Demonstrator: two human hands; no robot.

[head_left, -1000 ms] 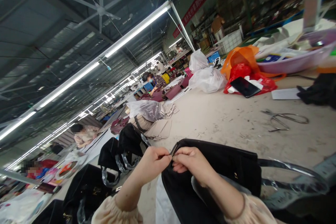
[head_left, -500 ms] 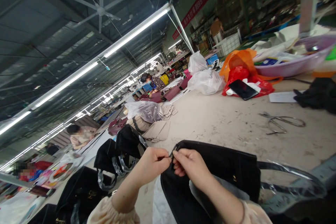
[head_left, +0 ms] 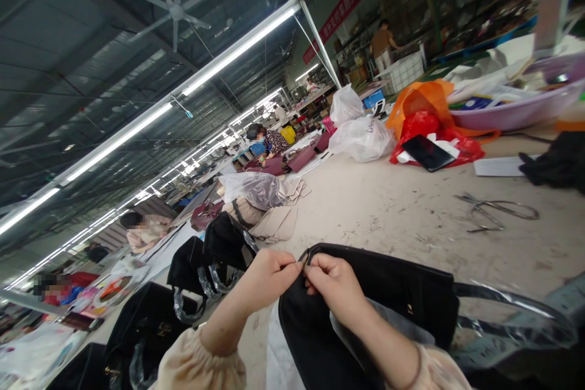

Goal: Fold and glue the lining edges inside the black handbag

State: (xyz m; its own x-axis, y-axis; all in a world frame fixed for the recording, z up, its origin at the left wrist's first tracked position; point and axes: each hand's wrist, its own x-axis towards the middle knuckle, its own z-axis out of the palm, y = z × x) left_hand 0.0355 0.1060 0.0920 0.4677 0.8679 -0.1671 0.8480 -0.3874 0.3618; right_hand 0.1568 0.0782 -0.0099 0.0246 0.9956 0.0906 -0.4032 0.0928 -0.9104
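A black handbag [head_left: 393, 298] lies on the worktable in front of me, its handle wrapped in clear plastic [head_left: 516, 308]. My left hand [head_left: 267, 277] and my right hand [head_left: 336, 286] meet at the bag's upper left corner. Both pinch a small part of the bag's top edge between thumb and fingers. The pinched part itself is too small to make out. White paper or plastic shows beneath the bag.
More black handbags [head_left: 214, 256] stand to my left. Scissors [head_left: 496, 210] lie on the grey table [head_left: 388, 201] at the right, with a phone [head_left: 427, 152] on red bags, a purple basin [head_left: 521, 109] and white plastic bags [head_left: 361, 134] behind. Other people work at tables further off.
My hands stay pinched at the bag's corner, shifted only slightly. The view has tilted a little.
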